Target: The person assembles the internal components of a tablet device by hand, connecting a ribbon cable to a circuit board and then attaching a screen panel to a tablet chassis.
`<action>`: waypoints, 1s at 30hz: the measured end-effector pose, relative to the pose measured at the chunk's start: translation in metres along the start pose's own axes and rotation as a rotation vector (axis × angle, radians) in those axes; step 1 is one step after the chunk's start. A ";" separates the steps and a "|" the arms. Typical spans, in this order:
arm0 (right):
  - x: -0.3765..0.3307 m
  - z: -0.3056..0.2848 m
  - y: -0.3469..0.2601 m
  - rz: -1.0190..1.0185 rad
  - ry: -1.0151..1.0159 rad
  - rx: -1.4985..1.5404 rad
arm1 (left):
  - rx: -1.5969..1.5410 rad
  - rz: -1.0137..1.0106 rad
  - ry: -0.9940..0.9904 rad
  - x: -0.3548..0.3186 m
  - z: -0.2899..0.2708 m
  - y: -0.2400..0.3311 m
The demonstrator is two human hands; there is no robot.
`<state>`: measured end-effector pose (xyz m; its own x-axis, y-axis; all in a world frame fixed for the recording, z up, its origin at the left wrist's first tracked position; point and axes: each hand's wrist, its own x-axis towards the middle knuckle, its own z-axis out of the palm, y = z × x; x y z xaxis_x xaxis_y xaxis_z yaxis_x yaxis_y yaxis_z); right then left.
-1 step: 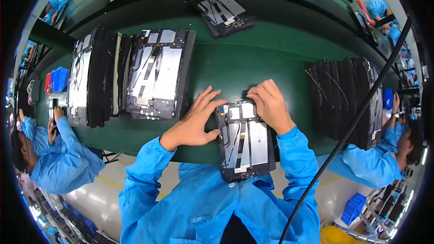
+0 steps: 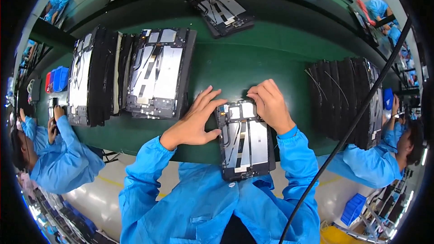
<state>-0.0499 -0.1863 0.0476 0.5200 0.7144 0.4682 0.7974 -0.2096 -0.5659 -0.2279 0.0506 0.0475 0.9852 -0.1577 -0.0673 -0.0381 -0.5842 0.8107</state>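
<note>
An opened tablet (image 2: 257, 142), its silver and black insides facing up, lies at the front edge of the green table, its lower end overhanging toward me. My left hand (image 2: 193, 121) is at its left side with fingers spread, the thumb touching the side edge and the fingertips near the upper left corner. Over the upper right corner, my right hand (image 2: 271, 104) is closed, thumb and fingertips pinched together. Whatever those fingers hold, if anything, is hidden.
Stacks of opened tablets (image 2: 156, 74) stand to the left, with another stack (image 2: 339, 99) at the right. One more tablet (image 2: 220, 11) lies at the far side of the green table (image 2: 253, 58). A black cable (image 2: 334, 153) crosses the right side. Co-workers in blue sit at both sides.
</note>
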 end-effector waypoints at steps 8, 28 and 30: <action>-0.004 -0.004 -0.006 0.017 -0.004 0.000 | 0.075 0.004 0.022 -0.001 0.007 0.000; -0.023 -0.013 -0.005 0.055 -0.017 0.015 | 0.119 0.041 0.017 0.000 0.005 -0.008; -0.026 -0.013 -0.005 0.073 -0.022 0.017 | 0.119 0.046 0.018 0.000 0.004 -0.008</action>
<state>-0.0628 -0.2124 0.0471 0.5697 0.7119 0.4106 0.7520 -0.2502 -0.6098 -0.2284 0.0520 0.0383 0.9848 -0.1728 -0.0201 -0.1021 -0.6675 0.7376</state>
